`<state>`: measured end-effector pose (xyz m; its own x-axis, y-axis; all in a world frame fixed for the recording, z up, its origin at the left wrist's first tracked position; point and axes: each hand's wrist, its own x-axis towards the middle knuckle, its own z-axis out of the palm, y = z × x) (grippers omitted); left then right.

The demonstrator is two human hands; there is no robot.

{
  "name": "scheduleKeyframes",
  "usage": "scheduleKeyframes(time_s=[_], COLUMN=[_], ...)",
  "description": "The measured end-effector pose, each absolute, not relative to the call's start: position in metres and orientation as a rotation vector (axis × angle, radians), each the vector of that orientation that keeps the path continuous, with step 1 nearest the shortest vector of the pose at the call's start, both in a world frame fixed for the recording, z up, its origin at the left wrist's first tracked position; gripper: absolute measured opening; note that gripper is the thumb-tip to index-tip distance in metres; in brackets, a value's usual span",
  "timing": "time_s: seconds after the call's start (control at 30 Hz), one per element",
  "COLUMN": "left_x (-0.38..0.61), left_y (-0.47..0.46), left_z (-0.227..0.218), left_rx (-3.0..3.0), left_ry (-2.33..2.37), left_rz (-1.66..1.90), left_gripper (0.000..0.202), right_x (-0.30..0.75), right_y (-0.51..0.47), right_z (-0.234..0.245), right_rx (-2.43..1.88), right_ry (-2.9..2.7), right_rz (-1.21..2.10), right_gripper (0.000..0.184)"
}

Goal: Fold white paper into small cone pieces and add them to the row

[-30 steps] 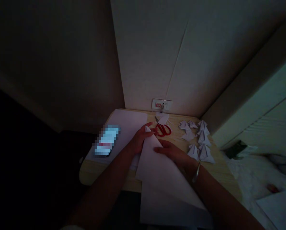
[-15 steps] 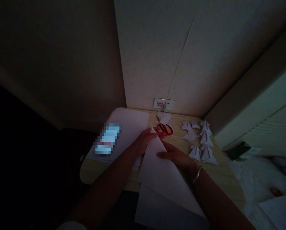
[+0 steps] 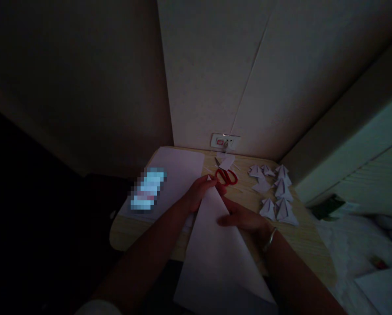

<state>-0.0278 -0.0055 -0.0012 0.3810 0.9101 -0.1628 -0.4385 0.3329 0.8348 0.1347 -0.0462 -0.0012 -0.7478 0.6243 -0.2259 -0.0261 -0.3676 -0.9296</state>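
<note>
A large white sheet of paper (image 3: 217, 258), folded to a point at its far end, slopes from the table toward me. My left hand (image 3: 200, 190) pinches it close to the pointed tip. Lower on its right edge, my right hand (image 3: 240, 216) grips the paper with the thumb on top and the fingers underneath, mostly hidden. Just beyond the tip lie red-handled scissors (image 3: 227, 176), apart from both hands. Several small folded paper pieces (image 3: 283, 190) stand grouped on the table to the right of my hands.
A stack of white paper (image 3: 182, 164) lies on the left of the wooden table (image 3: 309, 245), with a lit, blurred phone (image 3: 149, 188) on it. Paper scraps (image 3: 227, 162) lie by the scissors. A wall socket (image 3: 225, 141) holds a plug. White bedding (image 3: 343, 245) is at the right.
The paper's near end has swung slightly left, and the lower layer that showed beneath it is now mostly covered. My right hand has shifted slightly toward me; the left keeps its pinch.
</note>
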Motion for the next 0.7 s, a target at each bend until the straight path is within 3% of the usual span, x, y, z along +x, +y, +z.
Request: scheduleKeyframes(time_s=[0.47,0.7], left_x=[-0.029,-0.022], left_y=[-0.007,-0.007], left_z=[0.003,-0.001], left_rx=[0.855,1.003], left_ry=[0.722,0.727], left_rz=[1.021,1.041], left_gripper=[0.034,0.031], right_x=[0.132,0.124], right_y=[-0.047,-0.039], right_z=[0.002,-0.005], right_rx=[-0.821,-0.960], right_ry=[-1.422,-1.310], right_rz=[2.140,1.873], right_gripper=[0.067,0.043])
